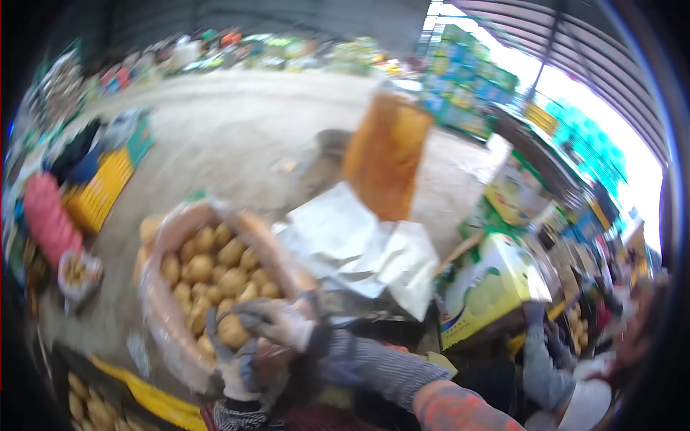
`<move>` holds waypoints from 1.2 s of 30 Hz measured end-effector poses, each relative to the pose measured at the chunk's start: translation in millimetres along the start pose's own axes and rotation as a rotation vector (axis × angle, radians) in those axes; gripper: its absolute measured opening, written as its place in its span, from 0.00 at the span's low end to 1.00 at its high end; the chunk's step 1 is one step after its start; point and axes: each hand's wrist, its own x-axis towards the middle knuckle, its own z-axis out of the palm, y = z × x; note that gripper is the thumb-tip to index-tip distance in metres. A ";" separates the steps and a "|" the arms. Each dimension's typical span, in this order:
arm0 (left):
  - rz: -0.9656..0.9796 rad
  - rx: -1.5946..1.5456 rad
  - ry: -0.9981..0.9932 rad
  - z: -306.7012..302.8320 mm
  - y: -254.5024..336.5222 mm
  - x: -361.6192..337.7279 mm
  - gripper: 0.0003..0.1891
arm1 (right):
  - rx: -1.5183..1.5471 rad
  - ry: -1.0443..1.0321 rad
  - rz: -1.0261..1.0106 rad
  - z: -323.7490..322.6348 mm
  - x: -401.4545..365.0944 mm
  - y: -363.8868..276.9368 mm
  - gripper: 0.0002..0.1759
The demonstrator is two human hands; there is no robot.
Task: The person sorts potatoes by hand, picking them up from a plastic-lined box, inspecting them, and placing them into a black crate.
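A carton lined with clear plastic [154, 298] stands before me, filled with round yellow-brown potatoes [230, 280]. At its near side, my gloved left hand [237, 373] curls its grey-coated fingers around one potato [232, 332]. From the right, my gloved right hand [280, 323] closes its fingers against the same potato. Both palms are partly hidden, and blur makes the finger contact hard to see exactly. White paper sheets [345, 237] lie just beyond the carton.
A yellow-edged crate [154, 395] with potatoes sits at lower left. An orange upright piece [388, 154] stands ahead. To the right are a printed carton [489, 287] and another person's gloved hand [533, 314]. A yellow crate [100, 190] and pink sack [50, 215] are left.
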 end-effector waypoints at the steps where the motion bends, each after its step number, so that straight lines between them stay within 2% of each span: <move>1: -0.062 0.102 0.013 8.4 6.1 0.9 0.44 | -0.036 0.044 -0.039 -3.7 2.3 -2.0 0.20; 2: -0.125 0.162 0.035 -3.7 -3.2 -1.3 0.44 | 0.015 0.069 0.025 -8.8 0.7 -1.9 0.19; 3: -0.048 0.245 0.023 -5.5 0.4 -5.2 0.43 | 0.079 0.063 0.075 -10.4 4.8 1.2 0.18; 4: 0.030 0.328 0.018 -8.1 4.4 -10.6 0.43 | -0.039 0.184 -0.043 -17.2 4.8 12.4 0.18; 5: 0.230 0.445 -0.016 1.9 19.1 -23.1 0.43 | -0.131 0.277 -0.167 -23.7 2.9 26.7 0.19; 7: 0.203 0.375 0.079 28.2 62.2 -55.5 0.48 | 0.330 0.293 0.306 -45.2 4.0 50.7 0.19; 8: 0.279 0.538 0.115 11.0 62.4 -67.8 0.49 | -0.037 0.147 0.389 -54.6 1.2 76.9 0.21; 9: 0.343 0.535 0.100 23.7 84.8 -89.2 0.49 | 0.362 0.163 0.178 -45.9 -12.8 110.0 0.19; 10: 0.460 0.659 0.109 25.5 96.9 -98.8 0.49 | 0.371 0.199 0.157 -51.7 -27.9 52.6 0.17; 11: 0.457 0.646 0.109 26.4 112.3 -113.0 0.50 | 0.159 0.204 0.164 -45.6 -32.8 83.2 0.16; 12: 0.412 0.618 0.120 21.0 124.0 -126.4 0.50 | 0.156 0.099 0.320 -39.3 -41.4 112.7 0.15; 13: 0.458 0.662 0.127 18.4 132.8 -125.1 0.50 | 0.141 0.004 0.491 -39.9 -35.0 133.2 0.15; 14: 0.504 0.707 0.136 15.8 141.5 -123.5 0.50 | 0.305 -0.038 0.528 -42.1 -36.9 131.6 0.13; 15: 0.645 0.834 0.149 11.1 142.7 -131.6 0.51 | 0.468 -0.078 0.574 -42.2 -43.5 129.4 0.12; 17: 0.706 0.924 0.174 12.1 151.4 -154.9 0.51 | 0.439 -0.068 0.551 -45.3 -38.9 162.1 0.11; 20: 0.558 0.820 0.171 9.4 179.7 -190.8 0.48 | 0.292 -0.035 0.506 -29.3 -40.8 132.2 0.14; 21: 0.445 0.638 0.157 6.4 181.8 -201.2 0.47 | 0.254 -0.066 0.498 -29.0 -39.9 130.7 0.15; 22: 0.348 0.462 0.145 2.9 184.6 -211.5 0.46 | 0.035 -0.090 0.680 -30.3 -42.8 125.7 0.16; 23: 0.275 0.297 0.143 -2.5 191.4 -221.9 0.46 | 0.054 -0.105 0.649 -29.9 -39.3 119.8 0.17; 25: 0.321 0.466 0.236 -17.0 195.9 -246.7 0.33 | 0.092 -0.135 0.588 -30.7 -33.4 110.9 0.18; 26: 0.339 0.550 0.287 -24.3 197.6 -258.6 0.27 | 0.061 -0.151 0.581 -28.9 -24.3 147.8 0.18; 27: 0.189 0.366 0.363 -37.0 196.9 -266.9 0.26 | 0.169 -0.138 0.632 -27.1 -23.0 136.8 0.14; 29: 0.277 0.173 0.387 -89.7 173.8 -292.5 0.26 | 0.292 -0.161 0.602 -23.8 -16.9 147.2 0.11; 32: 0.289 0.362 0.593 -85.8 223.4 -324.1 0.31 | 0.307 -0.161 0.601 -17.3 -13.1 151.6 0.08; 34: 0.404 0.313 0.721 -95.3 244.1 -334.8 0.33 | 0.262 -0.162 0.597 -16.6 -9.2 159.4 0.08; 35: 0.487 0.164 0.767 -101.9 253.1 -339.7 0.33 | 0.237 -0.164 0.595 -15.3 -7.0 163.8 0.08; 36: 0.545 0.270 0.830 -106.5 263.5 -345.5 0.33 | 0.334 -0.174 0.634 -15.3 -5.3 166.5 0.06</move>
